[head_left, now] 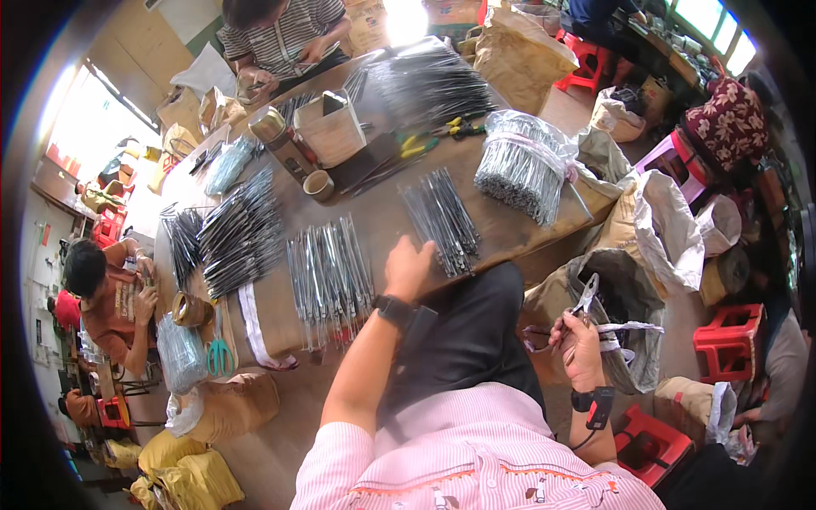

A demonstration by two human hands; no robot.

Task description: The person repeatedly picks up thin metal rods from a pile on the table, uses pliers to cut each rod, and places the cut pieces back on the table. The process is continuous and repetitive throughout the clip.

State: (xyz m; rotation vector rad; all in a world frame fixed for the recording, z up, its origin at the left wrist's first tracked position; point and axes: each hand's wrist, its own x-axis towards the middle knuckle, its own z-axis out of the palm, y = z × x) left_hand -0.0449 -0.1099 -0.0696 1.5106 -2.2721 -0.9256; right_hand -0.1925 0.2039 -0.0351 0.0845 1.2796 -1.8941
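My left hand (pixel 410 267) is over the table's near edge, beside a small row of thin dark metal rods (pixel 439 212). Its thumb and index finger are apart, with the thumb at the rods' edge; the other fingers are partly hidden. To the right of my lap, my right hand (pixel 580 347) is closed around a pair of pliers (pixel 586 295), their metal jaws pointing up. A wider row of similar rods (pixel 330 276) lies left of my left hand. Behind the pliers stands an open grey sack (pixel 633 302).
A plastic-wrapped bundle of rods (pixel 525 166) rests on the table's right side. Farther back are a thermos (pixel 276 136), a cup (pixel 319 185) and yellow-handled pliers (pixel 416 146). Two people work around the table. Red stools (pixel 729 340) and sacks stand on the floor.
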